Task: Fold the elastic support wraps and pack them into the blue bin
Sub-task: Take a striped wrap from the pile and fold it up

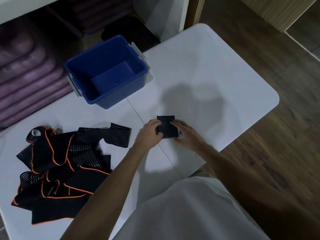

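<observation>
We note the fingers of the left hand [150,132] curled over the left edge of a folded wrap [166,127], pinching it; the right hand [185,134] grips its right edge the same way. The wrap, black with pale ribs, lies on the tabletop [216,70] near the near edge, just right of the centre seam. The unfolded wraps [65,163], black with orange trim, lie heaped toward the left end. The blue bin [106,71] stands at the far edge, well apart from both hands, nothing visible inside.
</observation>
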